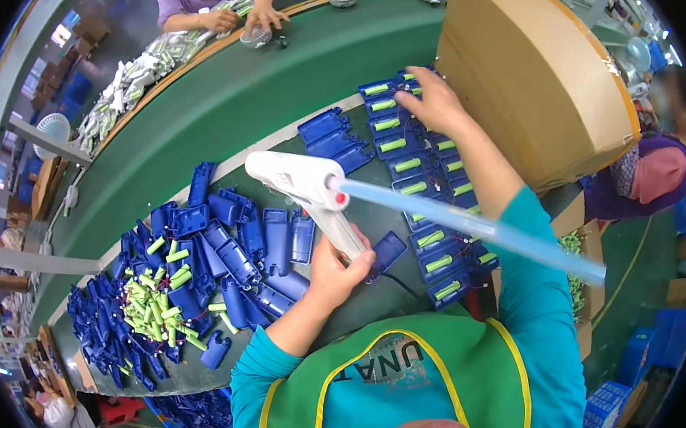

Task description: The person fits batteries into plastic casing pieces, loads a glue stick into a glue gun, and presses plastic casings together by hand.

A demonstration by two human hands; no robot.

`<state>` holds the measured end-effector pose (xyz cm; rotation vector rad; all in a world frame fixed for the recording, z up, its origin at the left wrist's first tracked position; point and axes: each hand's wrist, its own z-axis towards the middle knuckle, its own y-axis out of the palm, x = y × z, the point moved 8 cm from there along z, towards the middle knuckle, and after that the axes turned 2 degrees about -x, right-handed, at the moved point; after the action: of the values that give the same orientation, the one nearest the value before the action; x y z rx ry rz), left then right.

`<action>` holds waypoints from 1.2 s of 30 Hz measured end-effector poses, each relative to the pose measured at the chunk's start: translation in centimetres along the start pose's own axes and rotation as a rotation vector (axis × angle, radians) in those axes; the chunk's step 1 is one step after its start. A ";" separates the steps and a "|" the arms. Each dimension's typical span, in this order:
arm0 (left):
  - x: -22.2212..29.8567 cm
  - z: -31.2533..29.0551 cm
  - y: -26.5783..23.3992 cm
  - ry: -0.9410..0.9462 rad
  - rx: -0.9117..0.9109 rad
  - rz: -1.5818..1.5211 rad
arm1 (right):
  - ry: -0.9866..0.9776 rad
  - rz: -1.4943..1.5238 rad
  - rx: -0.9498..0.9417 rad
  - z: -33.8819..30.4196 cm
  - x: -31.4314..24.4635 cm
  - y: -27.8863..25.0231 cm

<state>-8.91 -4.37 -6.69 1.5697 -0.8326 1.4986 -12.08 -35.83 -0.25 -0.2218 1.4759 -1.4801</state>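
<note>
My left hand [337,271] is wrapped round the handle of a white hot glue gun [302,175]. A long translucent glue stick [470,223] runs out of its back end toward my right arm. My right hand [436,105] reaches over the far end of two rows of blue plastic housings [407,168], thumb and fingers apart. Each housing in the rows mostly holds a light green battery cell [392,144] with thin wires. Whether my fingertips touch a housing cannot be told. One blue housing part [388,250] lies beside my left hand.
A heap of blue housings [237,254] and loose green cells [158,304] covers the left of the table. More blue shells [334,138] lie beyond the glue gun. A tall cardboard box [527,84] stands far right. Across the green conveyor belt [288,83], a co-worker's hand [265,19] touches a small round fan.
</note>
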 end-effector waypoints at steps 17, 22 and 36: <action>0.2 -1.4 2.3 -0.051 -0.166 0.158 | 0.176 -0.337 -0.241 4.0 3.2 7.6; -0.2 -1.3 2.3 -0.039 -0.174 0.172 | 0.010 -0.371 -0.166 3.3 1.9 8.4; -0.5 -1.0 2.1 -0.075 -0.172 0.186 | -0.328 -0.387 -0.025 5.5 -5.1 7.6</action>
<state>-11.31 -4.51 -6.96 1.4604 -1.1467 1.4602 -1.90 -33.94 -2.75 -0.7640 1.2288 -1.6339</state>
